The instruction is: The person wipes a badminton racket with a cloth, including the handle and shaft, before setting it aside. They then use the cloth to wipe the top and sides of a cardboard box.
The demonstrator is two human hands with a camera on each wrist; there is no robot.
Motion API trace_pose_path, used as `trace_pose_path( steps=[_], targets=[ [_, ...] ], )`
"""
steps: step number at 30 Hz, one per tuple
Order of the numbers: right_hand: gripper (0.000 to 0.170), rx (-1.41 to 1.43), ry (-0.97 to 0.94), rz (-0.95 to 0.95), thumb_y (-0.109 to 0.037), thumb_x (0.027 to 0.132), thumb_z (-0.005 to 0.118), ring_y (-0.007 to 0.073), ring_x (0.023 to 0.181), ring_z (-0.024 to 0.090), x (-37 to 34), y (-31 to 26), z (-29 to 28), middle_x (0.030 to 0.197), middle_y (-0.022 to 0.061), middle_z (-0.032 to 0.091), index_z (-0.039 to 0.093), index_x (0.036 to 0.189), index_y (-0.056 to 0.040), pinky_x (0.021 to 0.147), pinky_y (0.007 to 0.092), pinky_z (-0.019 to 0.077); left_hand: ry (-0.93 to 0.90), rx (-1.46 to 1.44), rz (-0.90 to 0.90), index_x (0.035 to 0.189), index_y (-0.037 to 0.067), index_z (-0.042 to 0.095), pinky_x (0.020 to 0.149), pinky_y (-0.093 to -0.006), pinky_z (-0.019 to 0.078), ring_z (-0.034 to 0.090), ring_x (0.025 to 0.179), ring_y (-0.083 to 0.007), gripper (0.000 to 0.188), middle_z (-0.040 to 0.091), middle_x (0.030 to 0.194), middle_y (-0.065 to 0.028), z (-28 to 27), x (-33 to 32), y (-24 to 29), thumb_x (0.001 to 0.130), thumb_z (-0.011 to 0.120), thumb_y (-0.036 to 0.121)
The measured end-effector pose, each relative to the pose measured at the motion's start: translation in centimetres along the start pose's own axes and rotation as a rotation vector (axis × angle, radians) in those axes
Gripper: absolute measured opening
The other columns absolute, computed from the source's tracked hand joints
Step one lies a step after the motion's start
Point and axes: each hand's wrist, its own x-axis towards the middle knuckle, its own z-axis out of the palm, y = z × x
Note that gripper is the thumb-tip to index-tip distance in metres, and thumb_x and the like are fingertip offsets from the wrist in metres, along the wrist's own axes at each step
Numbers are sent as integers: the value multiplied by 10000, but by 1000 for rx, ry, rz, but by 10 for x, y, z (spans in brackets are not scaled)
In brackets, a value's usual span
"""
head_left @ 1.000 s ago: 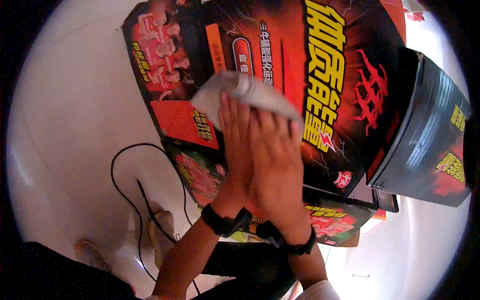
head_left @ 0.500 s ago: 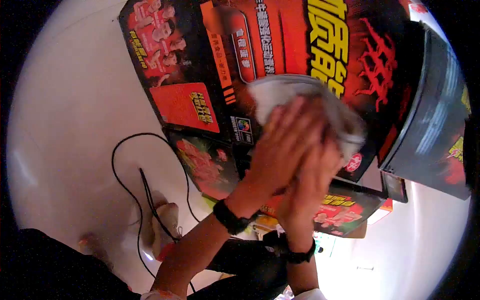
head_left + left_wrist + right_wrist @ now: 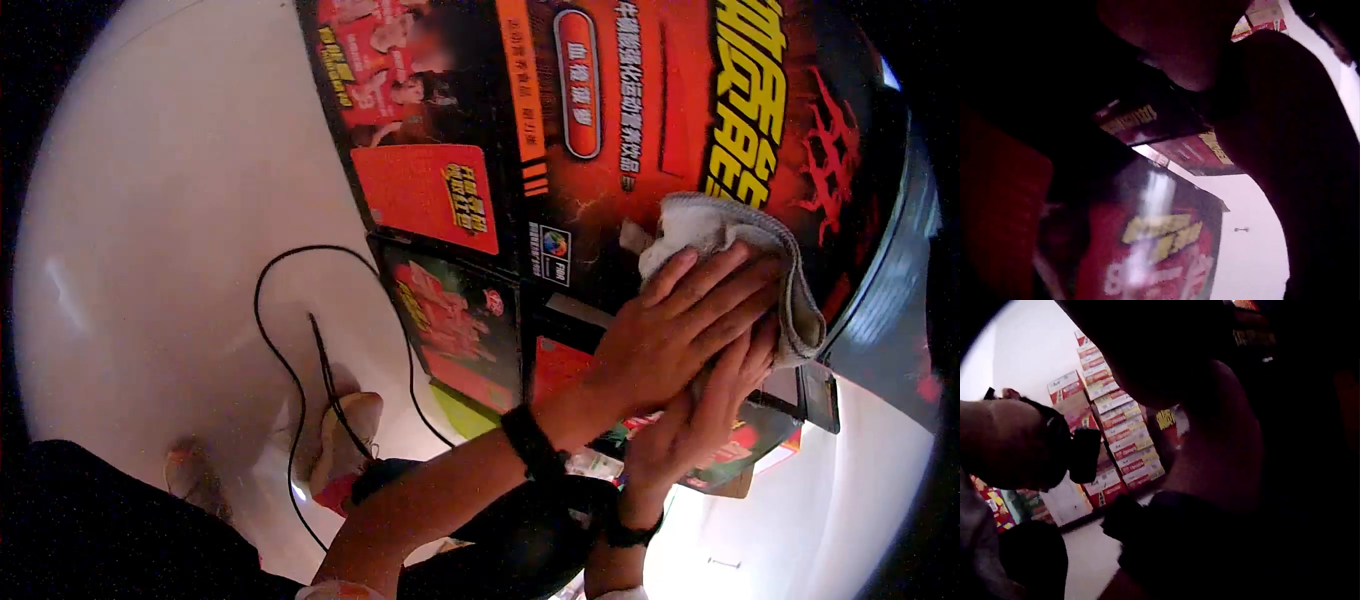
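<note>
In the head view, a pale cloth (image 3: 700, 225) with a grey edge lies bunched against the lower part of a large black and red printed panel (image 3: 640, 95). My left hand (image 3: 685, 335) rests on the cloth, fingers spread and nearly straight. Lower and partly beneath it, my right hand (image 3: 710, 405) presses toward the cloth's lower edge; its fingertips are partly hidden by the left hand. Both wrist views are very dark and show neither the cloth nor the fingertips clearly.
A black cable (image 3: 262, 310) loops over the pale floor (image 3: 180, 250) beside a shoe (image 3: 350, 430). A dark printed flap (image 3: 890, 330) stands at the panel's right. Stacked cartons (image 3: 1125, 434) appear in the right wrist view.
Both hands and the cloth have moved right and down across the panel. The left hand now lies over the right; earlier they were side by side. The panel has shifted in view.
</note>
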Motion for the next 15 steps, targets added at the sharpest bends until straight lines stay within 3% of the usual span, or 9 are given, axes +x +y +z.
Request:
trace_pose_path(
  steps=[1,3,4,7,10,12,15],
  targets=[
    [472,-30,39,-59,-195,875,376,386,1282,281,-1,2,19,1373,214,333,389,1291,27,1059,481,181,44,103,50,1223,65,477,1083,-457,157,235,1334,-280,422,366,1375,-101,0,1,-13,845,433,247],
    [469,-58,64,-166,-167,857,391,371,1272,294,7,-3,50,1372,197,335,392,1297,-4,1053,495,203,-85,157,5,1213,52,489,1079,-460,176,230,1335,-287,419,365,1377,-100,-22,1,-39,843,432,240],
    [472,-54,45,-214,-156,847,397,361,1268,301,15,-11,62,1369,189,340,394,1298,-16,1051,500,211,-32,209,-81,1225,43,469,1076,-473,173,225,1334,-302,428,353,1380,-116,-28,-6,-55,844,430,233],
    [488,27,-168,-338,-149,820,411,330,1260,322,32,-55,83,1346,176,373,404,1291,-20,1052,500,213,110,317,-352,1253,25,424,1071,-501,166,214,1332,-333,449,326,1388,-151,-50,-33,-102,848,423,218],
    [494,66,-362,-433,-158,810,423,329,1250,338,13,-60,107,1330,171,392,410,1281,-9,1051,510,207,142,317,-528,1263,23,412,1070,-504,163,209,1333,-336,452,312,1394,-155,-52,-80,-103,852,415,211],
    [492,97,-481,-422,-163,809,423,333,1258,329,-5,-53,100,1329,170,393,414,1273,0,1049,521,200,91,316,-543,1270,21,404,1070,-506,162,205,1333,-337,454,303,1398,-158,-43,-96,-83,856,410,206],
    [486,-20,-477,-421,-158,818,415,343,1270,313,-2,-40,67,1340,174,378,404,1275,4,1056,519,182,21,322,-407,1280,19,391,1069,-510,159,200,1335,-340,456,290,1405,-162,-35,-85,-65,860,403,199]
  ],
)
